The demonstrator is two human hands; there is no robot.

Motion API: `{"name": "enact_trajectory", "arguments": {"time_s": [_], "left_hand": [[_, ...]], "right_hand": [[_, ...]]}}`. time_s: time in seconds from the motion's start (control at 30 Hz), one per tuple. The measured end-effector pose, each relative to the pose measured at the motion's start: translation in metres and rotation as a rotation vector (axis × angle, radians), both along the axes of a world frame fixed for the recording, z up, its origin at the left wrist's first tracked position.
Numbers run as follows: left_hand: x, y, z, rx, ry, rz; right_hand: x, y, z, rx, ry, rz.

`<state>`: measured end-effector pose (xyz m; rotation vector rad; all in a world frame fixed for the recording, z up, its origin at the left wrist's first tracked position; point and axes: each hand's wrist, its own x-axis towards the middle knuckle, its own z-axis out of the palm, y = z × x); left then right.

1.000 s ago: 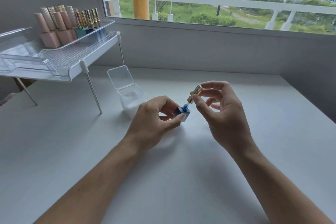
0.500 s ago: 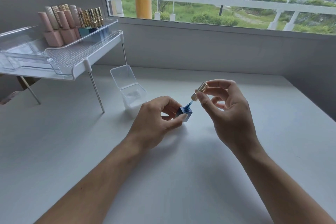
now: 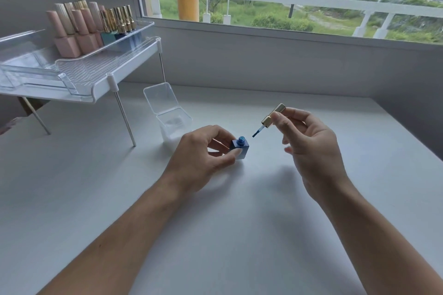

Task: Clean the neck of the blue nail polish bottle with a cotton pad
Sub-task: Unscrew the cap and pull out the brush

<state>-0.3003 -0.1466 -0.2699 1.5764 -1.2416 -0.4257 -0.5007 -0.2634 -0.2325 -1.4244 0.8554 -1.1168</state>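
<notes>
A small square blue nail polish bottle (image 3: 240,148) stands on the white table (image 3: 215,235), its threaded neck uncovered. My left hand (image 3: 203,160) pinches the bottle's body between thumb and fingers. My right hand (image 3: 309,148) holds the gold cap (image 3: 273,115) by its sides, tilted, with the blue-tipped brush (image 3: 258,131) pointing down-left, just clear of the bottle's neck. A clear plastic box (image 3: 173,124) with its lid flipped up sits behind my left hand and holds white cotton pads.
At the left, a clear tray on a white shelf with thin metal legs (image 3: 72,79) carries several pink, gold-capped and teal polish bottles (image 3: 79,31). Grey walls and a window bound the table at the back and right.
My right hand has lifted the cap up and to the right, drawing the brush fully out of the bottle. My left hand stays on the bottle.
</notes>
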Motion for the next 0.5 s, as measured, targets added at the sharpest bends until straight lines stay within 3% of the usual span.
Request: {"name": "enact_trajectory", "arguments": {"time_s": [0.2, 0.5], "left_hand": [[0.005, 0.002, -0.001, 0.006, 0.032, -0.009], [0.009, 0.003, 0.0, 0.01, 0.03, -0.067]], "right_hand": [[-0.008, -0.021, -0.003, 0.227, 0.201, 0.108], [-0.014, -0.034, 0.018, 0.146, 0.739, 0.238]]}}
